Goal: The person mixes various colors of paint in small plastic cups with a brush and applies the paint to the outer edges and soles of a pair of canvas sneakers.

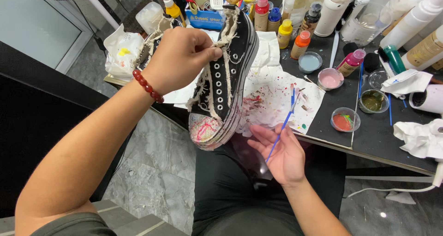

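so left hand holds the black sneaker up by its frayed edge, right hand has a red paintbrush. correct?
Not quite: the head view shows the paintbrush in the right hand is blue, not red. The left hand does hold the black sneaker up by its frayed edge.

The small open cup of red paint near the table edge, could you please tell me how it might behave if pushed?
The cup looks light and shallow, so it would probably slide rather than tip. It has no lid, so a sharp push could slop paint. It sits close to the table edge, so it might go over.
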